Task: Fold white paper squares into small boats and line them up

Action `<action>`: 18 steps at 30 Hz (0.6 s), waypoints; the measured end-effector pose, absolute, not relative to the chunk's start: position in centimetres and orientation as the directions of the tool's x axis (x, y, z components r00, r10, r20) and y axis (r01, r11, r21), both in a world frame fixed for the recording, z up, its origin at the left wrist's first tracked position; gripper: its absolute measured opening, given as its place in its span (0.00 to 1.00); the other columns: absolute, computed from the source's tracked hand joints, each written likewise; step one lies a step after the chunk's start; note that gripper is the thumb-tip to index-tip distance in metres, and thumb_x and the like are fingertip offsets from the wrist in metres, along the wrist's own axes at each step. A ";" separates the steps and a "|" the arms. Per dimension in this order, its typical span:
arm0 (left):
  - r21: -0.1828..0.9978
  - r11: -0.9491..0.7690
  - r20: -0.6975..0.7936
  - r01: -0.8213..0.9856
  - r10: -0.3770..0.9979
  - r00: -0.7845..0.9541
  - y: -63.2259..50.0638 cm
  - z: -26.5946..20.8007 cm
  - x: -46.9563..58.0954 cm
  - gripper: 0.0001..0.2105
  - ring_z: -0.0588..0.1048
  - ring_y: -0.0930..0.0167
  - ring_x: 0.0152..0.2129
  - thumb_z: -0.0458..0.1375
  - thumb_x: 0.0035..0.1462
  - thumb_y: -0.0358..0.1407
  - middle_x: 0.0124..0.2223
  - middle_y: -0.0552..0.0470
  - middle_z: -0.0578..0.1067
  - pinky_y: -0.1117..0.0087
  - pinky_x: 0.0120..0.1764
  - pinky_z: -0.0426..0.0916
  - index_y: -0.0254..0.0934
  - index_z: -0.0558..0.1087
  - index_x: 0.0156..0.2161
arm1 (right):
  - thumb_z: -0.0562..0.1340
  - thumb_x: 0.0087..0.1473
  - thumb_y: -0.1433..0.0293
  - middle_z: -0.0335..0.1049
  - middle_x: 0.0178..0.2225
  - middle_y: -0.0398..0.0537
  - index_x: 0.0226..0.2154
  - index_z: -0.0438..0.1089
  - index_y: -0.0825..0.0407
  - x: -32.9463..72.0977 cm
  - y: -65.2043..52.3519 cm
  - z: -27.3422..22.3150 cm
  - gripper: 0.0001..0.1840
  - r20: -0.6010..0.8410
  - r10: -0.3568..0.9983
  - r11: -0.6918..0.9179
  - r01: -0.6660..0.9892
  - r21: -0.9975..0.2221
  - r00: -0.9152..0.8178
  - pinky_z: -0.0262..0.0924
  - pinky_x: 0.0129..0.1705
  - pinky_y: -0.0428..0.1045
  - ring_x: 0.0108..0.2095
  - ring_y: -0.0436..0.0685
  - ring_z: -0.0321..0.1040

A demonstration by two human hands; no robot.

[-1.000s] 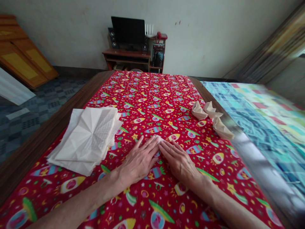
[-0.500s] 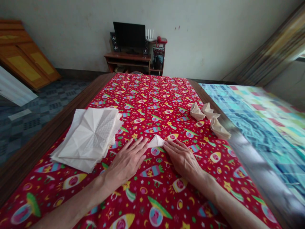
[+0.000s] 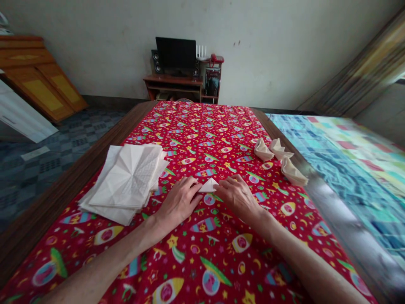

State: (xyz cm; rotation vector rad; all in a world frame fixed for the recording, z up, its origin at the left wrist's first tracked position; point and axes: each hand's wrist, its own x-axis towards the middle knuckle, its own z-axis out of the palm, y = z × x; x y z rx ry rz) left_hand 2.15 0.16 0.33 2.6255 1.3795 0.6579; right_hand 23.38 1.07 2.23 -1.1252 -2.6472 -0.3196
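A small white folded paper point(image 3: 209, 185), triangular in its visible part, lies on the red cloth between my two hands. My left hand point(image 3: 181, 195) has its fingers bent and pinches the paper's left end, thumb on the near side. At the opposite end my right hand point(image 3: 236, 195) is closed, with curled fingers gripping the right corner; its fingertips are partly hidden. Left of my hands lies a stack of creased white sheets point(image 3: 126, 179). Several folded paper pieces stand to the right, among them a boat-like one point(image 3: 292, 172) at the cloth's edge.
A red patterned cloth point(image 3: 207, 266) covers the brown table point(image 3: 104, 158). Beyond the table's right side is a bed point(image 3: 332, 164) with a blue checked cover. A desk point(image 3: 172, 80) with a monitor point(image 3: 176, 55) stands by the far wall, a wooden cabinet point(image 3: 44, 80) at far left.
My fingers, flat and stretched out before, have bent and closed on the two ends of the folded paper. The view has shifted slightly.
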 end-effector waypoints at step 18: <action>0.674 -0.450 0.386 0.586 0.891 0.239 1.2 -0.1 4.9 0.13 0.74 0.68 0.34 0.52 0.60 0.35 0.39 0.45 0.73 0.65 0.37 0.71 0.34 0.61 0.49 | 0.56 0.57 0.73 0.67 0.25 0.47 0.28 0.66 0.53 21.2 1.3 2.2 0.07 0.422 0.674 0.574 0.789 0.219 -0.607 0.47 0.32 0.52 0.28 0.55 0.60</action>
